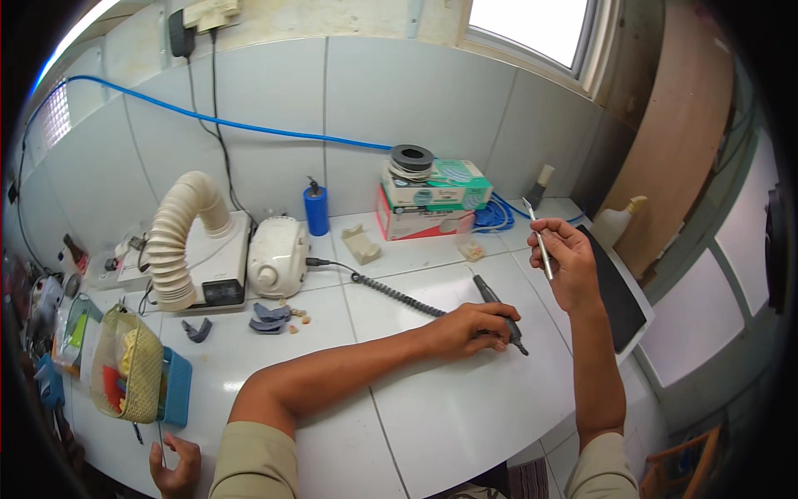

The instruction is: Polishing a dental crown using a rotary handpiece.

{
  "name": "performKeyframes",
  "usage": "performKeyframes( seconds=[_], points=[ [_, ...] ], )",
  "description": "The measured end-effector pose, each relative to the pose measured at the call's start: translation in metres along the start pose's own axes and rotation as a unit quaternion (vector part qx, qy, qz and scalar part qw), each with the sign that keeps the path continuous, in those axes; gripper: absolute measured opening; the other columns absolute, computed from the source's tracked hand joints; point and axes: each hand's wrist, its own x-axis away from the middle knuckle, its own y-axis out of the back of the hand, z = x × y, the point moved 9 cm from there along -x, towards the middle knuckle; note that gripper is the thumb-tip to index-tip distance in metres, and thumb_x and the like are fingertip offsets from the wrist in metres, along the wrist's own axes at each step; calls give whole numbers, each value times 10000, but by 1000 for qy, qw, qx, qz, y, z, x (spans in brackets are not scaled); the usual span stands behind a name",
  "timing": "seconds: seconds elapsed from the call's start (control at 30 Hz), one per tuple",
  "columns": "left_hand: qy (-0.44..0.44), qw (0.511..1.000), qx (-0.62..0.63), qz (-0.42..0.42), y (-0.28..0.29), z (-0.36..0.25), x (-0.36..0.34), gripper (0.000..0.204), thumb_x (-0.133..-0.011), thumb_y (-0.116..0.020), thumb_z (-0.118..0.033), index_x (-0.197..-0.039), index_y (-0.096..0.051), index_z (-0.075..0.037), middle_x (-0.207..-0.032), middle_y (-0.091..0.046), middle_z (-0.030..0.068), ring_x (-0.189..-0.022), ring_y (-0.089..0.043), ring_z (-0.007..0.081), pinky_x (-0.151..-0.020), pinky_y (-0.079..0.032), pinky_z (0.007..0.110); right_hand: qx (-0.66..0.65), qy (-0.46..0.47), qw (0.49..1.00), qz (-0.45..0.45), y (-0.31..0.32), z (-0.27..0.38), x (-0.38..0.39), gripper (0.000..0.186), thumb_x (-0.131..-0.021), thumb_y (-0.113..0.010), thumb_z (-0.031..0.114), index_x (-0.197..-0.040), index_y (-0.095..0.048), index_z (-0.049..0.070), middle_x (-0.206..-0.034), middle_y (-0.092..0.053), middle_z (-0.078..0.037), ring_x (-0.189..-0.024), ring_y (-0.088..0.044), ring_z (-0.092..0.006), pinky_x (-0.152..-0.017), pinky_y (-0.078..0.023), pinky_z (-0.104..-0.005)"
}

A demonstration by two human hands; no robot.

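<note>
My left hand is closed around a dark handpiece resting low on the white tiled worktop. A coiled grey cord runs from it to a white control unit. My right hand, raised at the right, grips a slim silver hand tool pointing upward. Grey mould pieces and several small tan pieces lie left of the cord.
Another person's hand shows at lower left, below baskets. Behind stand a hose extractor, blue cylinder and stacked boxes. A black pad lies beside my right arm.
</note>
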Motion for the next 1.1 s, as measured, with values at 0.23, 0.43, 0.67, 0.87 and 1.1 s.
performKeyframes(
  seconds=[0.23, 0.43, 0.67, 0.87, 1.1],
  points=[
    [46, 998, 49, -18, -5, 14, 5, 114, -881, -779, -2, -917, -672, 12, -1276, -660, 190, -988, -732, 298, -859, -568, 398, 10, 114, 969, 217, -202, 81, 48, 279, -911, -705, -109, -1189, -720, -86, -1024, -768, -131, -943, -753, -150, -834, -626, -285],
    [-13, 1000, 14, 24, 0, 4, 5, 38, -960, -698, 26, -991, -681, 13, -1385, -629, 174, -1074, -727, 275, -932, -579, 375, 290, 499, 782, 238, -313, 111, 115, 309, -781, -762, -19, -1087, -742, 12, -809, -667, -80, -715, -697, -230, -565, -542, -348],
    [6, 998, 51, 37, -12, 3, -10, 37, -958, -695, 28, -976, -693, -4, -1405, -626, 173, -1049, -742, 274, -932, -597, 385, 284, 547, 730, 296, -375, 90, 171, 233, -818, -725, 110, -973, -664, -53, -774, -601, -77, -714, -660, -217, -548, -546, -330],
    [17, 999, 22, 17, -1, -8, 3, 25, -953, -714, 0, -967, -707, -19, -1389, -641, 168, -1085, -730, 282, -938, -590, 385, 168, 542, 745, 350, -396, 101, 207, 228, -857, -687, 152, -874, -642, -71, -768, -596, -105, -760, -662, -221, -547, -559, -326],
    [14, 1000, 4, 7, 3, -15, 4, 16, -948, -737, -33, -957, -724, -38, -1370, -658, 162, -1126, -716, 291, -944, -582, 385, 173, 551, 747, 329, -405, 94, 222, 270, -859, -682, 144, -949, -675, -110, -808, -640, -120, -769, -659, -215, -552, -543, -306]
  ],
)
